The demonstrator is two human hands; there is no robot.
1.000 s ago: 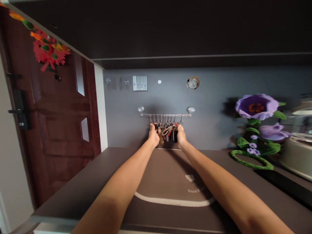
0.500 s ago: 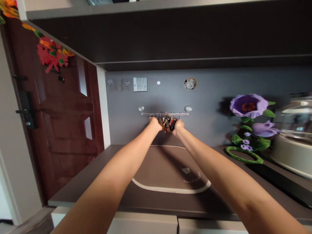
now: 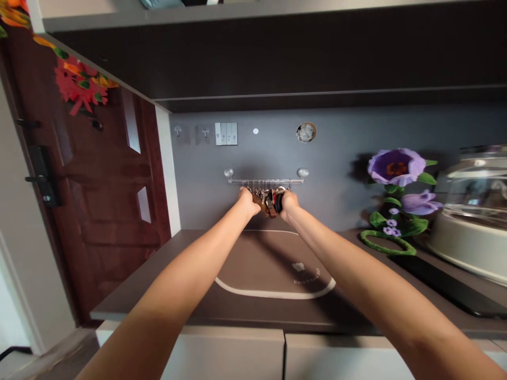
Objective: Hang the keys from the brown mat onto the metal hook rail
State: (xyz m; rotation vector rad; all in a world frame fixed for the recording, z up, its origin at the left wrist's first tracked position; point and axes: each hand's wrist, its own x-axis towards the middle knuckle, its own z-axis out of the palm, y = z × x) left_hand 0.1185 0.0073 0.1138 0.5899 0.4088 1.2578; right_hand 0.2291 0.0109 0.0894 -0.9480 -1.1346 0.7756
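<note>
A thin metal rail [image 3: 265, 181] with small hooks is fixed to the grey back wall by two round clear mounts. Several keys and key fobs [image 3: 270, 201] hang in a bunch below it. My left hand [image 3: 248, 201] is closed at the bunch's left side, and what its fingers hold is hidden. On the right side my right hand [image 3: 289, 202] is closed beside a black ring-shaped item [image 3: 279, 201], its fingertips hidden too. Both hands are just under the rail.
A brown mat [image 3: 261, 264] with a pale border lies on the counter. To the right stand purple felt flowers [image 3: 397, 166], a glass-topped appliance [image 3: 471, 232] and a long black object [image 3: 447, 287]. A dark shelf [image 3: 277, 58] overhangs the wall.
The view has shifted slightly. The hanging keys and a brown fob show more clearly between my hands, which remain close to the rail.
</note>
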